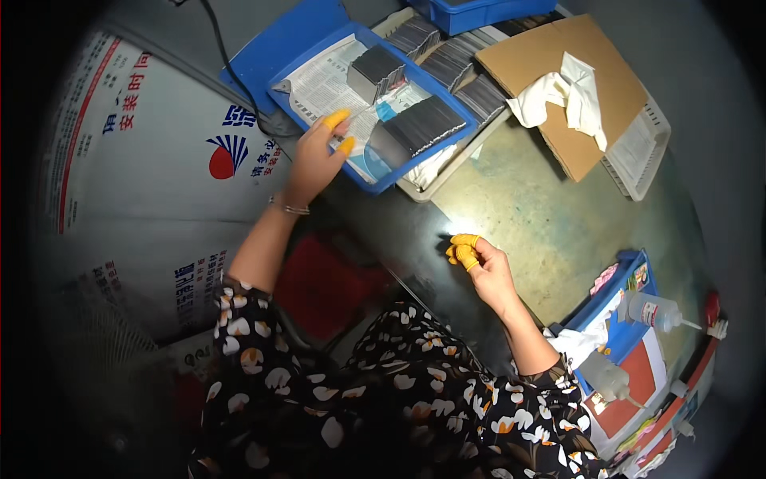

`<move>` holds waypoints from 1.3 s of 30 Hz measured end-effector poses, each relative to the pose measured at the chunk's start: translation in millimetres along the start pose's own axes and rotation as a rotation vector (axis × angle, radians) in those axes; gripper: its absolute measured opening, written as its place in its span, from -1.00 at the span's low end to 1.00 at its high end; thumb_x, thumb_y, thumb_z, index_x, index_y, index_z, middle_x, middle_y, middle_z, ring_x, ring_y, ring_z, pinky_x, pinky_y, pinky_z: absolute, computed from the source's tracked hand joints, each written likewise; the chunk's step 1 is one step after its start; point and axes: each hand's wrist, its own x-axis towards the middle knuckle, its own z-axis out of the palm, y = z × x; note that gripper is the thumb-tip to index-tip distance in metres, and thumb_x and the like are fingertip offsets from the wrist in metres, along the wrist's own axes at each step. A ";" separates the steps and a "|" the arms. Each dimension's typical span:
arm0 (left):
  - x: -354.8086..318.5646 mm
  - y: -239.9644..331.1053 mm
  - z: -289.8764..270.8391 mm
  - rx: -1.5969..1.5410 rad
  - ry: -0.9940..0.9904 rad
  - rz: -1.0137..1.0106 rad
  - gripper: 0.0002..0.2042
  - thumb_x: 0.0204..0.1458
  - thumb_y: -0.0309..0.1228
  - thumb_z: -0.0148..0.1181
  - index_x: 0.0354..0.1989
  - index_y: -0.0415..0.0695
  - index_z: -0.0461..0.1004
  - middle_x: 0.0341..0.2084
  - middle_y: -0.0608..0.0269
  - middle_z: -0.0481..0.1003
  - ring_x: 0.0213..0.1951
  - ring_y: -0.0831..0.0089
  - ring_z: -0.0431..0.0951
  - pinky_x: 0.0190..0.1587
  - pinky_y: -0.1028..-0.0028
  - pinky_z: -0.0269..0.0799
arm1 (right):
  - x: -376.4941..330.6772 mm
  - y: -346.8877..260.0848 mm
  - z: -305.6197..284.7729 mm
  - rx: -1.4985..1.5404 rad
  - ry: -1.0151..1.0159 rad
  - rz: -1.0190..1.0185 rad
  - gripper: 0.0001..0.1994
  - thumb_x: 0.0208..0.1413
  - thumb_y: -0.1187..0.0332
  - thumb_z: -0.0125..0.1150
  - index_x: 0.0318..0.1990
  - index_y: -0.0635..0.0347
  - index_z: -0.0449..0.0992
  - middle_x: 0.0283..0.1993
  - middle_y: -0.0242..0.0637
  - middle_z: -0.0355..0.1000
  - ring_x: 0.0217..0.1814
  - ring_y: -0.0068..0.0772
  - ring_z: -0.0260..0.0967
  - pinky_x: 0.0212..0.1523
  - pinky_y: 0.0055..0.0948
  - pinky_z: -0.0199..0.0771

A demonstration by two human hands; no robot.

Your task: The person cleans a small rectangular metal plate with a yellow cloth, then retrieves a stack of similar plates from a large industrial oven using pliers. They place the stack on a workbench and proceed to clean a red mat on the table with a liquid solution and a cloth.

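Observation:
My left hand [316, 160], with yellow finger cots on its thumb and index finger, reaches over the near left edge of a blue tray [361, 177]. Its thumb and index finger are apart, and I make out nothing held between them. The tray is lined with newspaper [323, 84] and carries two stacks of thin dark plates, one farther back [375, 72] and one nearer [424, 126]. Over the tabletop, my right hand [485, 270] has its yellow-capped fingers curled together in a pinch. Whatever they hold, if anything, is hidden.
More dark plate stacks [447, 62] stand in a pale tray behind. A cardboard sheet [570, 80] with a white cloth [568, 96] lies at the far right. Squeeze bottles [650, 311] and a blue bin [592, 327] are at the right. A red stool [331, 283] stands below.

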 end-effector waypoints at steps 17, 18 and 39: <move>63.5 -44.4 53.2 -0.070 -0.762 -0.081 -0.32 -0.13 -0.43 0.10 0.19 -0.38 -0.03 0.08 -0.24 0.18 0.12 0.03 0.21 0.11 0.31 0.15 | 69.9 -1.3 -42.2 -0.093 0.192 0.094 -0.80 0.10 0.57 -0.04 -0.13 0.40 0.41 -0.28 -0.25 0.45 -0.28 -0.57 0.36 -0.22 -0.61 0.35; 66.5 -41.4 50.8 -0.123 -0.798 -0.113 -0.32 -0.12 -0.46 0.06 0.20 -0.39 -0.06 0.09 -0.26 0.16 0.14 0.03 0.18 0.13 0.33 0.13 | 82.6 -2.8 -47.5 -0.080 0.194 0.078 -0.80 0.13 0.50 -0.04 -0.13 0.40 0.40 -0.28 -0.26 0.44 -0.29 -0.56 0.35 -0.24 -0.61 0.35; 148.7 -122.5 24.7 0.305 -0.218 0.150 -0.58 -0.17 -0.54 0.11 -0.04 -0.26 0.33 0.13 0.10 0.18 0.15 0.24 0.20 0.09 0.34 0.18 | 179.2 -23.5 -7.0 0.397 -0.072 0.423 -0.71 0.19 0.23 -0.09 -0.22 0.35 0.35 -0.40 -0.04 0.47 -0.48 -0.25 0.49 -0.59 -0.46 0.52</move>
